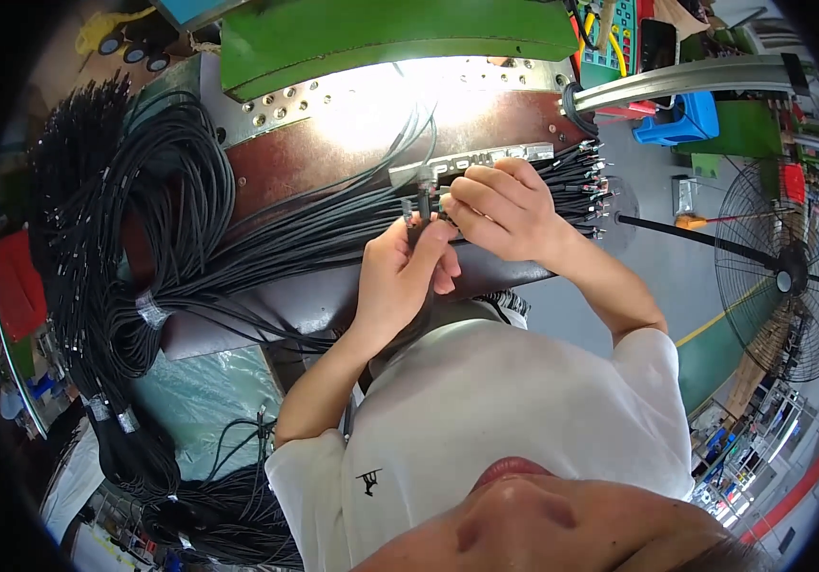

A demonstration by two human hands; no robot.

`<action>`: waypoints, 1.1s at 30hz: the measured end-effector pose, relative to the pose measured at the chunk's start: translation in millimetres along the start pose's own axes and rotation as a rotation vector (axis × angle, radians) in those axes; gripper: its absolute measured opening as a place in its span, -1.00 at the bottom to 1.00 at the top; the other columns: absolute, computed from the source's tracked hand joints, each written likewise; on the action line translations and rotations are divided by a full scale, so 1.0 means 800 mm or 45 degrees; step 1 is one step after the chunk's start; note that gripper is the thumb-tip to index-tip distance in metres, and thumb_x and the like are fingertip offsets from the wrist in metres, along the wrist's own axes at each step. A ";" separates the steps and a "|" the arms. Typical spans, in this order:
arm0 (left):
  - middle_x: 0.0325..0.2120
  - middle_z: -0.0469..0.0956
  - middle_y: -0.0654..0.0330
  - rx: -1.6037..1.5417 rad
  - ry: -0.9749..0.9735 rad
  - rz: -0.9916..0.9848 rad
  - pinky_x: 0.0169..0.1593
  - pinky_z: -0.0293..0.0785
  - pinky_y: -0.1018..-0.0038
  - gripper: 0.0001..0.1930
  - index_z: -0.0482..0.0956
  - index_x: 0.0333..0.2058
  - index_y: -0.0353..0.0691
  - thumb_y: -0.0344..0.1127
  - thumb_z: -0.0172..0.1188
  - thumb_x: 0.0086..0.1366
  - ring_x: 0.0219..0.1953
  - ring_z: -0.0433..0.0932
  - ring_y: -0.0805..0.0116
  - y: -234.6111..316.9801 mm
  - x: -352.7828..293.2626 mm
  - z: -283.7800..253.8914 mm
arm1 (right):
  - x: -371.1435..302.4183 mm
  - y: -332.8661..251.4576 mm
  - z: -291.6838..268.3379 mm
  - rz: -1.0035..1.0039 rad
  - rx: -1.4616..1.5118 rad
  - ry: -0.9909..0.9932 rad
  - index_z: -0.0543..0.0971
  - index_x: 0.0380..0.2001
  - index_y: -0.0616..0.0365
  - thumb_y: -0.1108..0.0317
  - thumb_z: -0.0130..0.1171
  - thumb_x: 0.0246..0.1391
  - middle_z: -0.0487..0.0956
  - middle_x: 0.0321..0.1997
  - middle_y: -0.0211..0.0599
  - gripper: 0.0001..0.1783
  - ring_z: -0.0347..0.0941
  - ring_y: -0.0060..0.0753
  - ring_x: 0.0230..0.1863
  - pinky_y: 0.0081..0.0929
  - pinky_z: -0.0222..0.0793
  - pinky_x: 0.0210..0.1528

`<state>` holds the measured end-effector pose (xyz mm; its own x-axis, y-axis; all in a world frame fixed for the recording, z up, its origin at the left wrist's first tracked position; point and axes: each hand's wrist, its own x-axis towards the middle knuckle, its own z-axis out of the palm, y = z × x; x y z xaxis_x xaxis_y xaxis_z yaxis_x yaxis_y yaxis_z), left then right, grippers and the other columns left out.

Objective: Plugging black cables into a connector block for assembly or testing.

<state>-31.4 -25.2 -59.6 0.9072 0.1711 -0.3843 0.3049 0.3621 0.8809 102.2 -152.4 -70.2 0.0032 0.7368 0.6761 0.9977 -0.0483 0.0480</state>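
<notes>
Head of the wearer (pixel 524 524), lower edge; white shirt (pixel 514 381) adjoining. Left hand (pixel 400 274): thumb and fingers closed on a black cable end (pixel 424 198), held roughly upright. Right hand (pixel 508 214): fingers curled just beside it; cannot tell whether they grip anything. Beneath: black cable bundle (pixel 305 245) across maroon bench (pixel 281 157). Beyond: metal strip (pixel 471 163), green beam (pixel 400 38). Left: coiled cables (pixel 204 186). Far right: fan (pixel 791 276).

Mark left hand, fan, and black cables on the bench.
Left hand (pixel 398 275), head view: middle of hand.
Fan (pixel 786 278), head view: central hub.
Black cables (pixel 314 233), head view: stretch left of left hand.
</notes>
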 end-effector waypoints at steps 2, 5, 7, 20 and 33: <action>-0.62 0.51 0.17 -0.193 -0.096 -0.187 -0.57 0.36 0.61 -0.69 0.44 -0.36 -0.36 -0.19 -0.08 0.39 -0.66 0.44 0.51 0.004 0.000 -0.006 | 0.002 -0.003 -0.002 0.024 0.025 -0.024 0.48 -0.40 0.02 0.34 0.16 -0.17 0.49 -0.28 -0.46 -0.82 0.45 -0.48 -0.23 -0.50 0.30 -0.24; -0.62 0.52 0.16 -0.368 -0.130 -0.276 -0.55 0.39 0.60 -0.68 0.46 -0.36 -0.38 -0.20 -0.07 0.39 -0.64 0.47 0.50 0.004 0.004 -0.010 | 0.007 -0.001 -0.010 0.038 0.033 -0.105 0.46 -0.40 0.04 0.33 0.16 -0.19 0.49 -0.28 -0.44 -0.81 0.45 -0.47 -0.22 -0.50 0.29 -0.22; -0.58 0.56 0.12 -0.161 -0.044 -0.137 -0.49 0.45 0.59 -0.68 0.49 -0.30 -0.40 -0.20 -0.08 0.40 -0.58 0.51 0.48 -0.007 -0.001 -0.007 | 0.007 0.002 -0.012 0.045 -0.021 -0.153 0.45 -0.41 0.06 0.34 0.13 -0.21 0.49 -0.28 -0.41 -0.80 0.46 -0.44 -0.22 -0.49 0.29 -0.20; -0.49 0.55 0.17 -0.381 -0.172 -0.136 -0.42 0.46 0.57 -0.71 0.48 -0.29 -0.29 -0.13 0.06 0.34 -0.54 0.51 0.45 -0.017 0.009 -0.015 | 0.002 0.004 -0.008 0.057 -0.046 -0.083 0.49 -0.37 0.02 0.29 0.17 -0.22 0.49 -0.26 -0.46 -0.76 0.47 -0.47 -0.21 -0.43 0.28 -0.18; -0.69 0.16 0.44 -0.674 -0.049 -0.172 -0.61 0.02 0.69 -0.64 0.41 -0.11 -0.25 -0.07 -0.15 0.42 -0.68 0.04 0.69 0.023 -0.020 0.006 | -0.005 0.004 0.014 0.894 0.562 -0.248 0.52 -0.43 0.17 0.53 0.20 -0.13 0.60 -0.26 -0.29 -0.88 0.50 -0.22 -0.21 -0.40 0.34 -0.13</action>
<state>-38.6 -25.8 -36.1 0.8832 0.0610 -0.4649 0.2407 0.7919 0.5611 106.1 -147.9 -81.2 0.6026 0.7390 0.3013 0.6946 -0.2998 -0.6539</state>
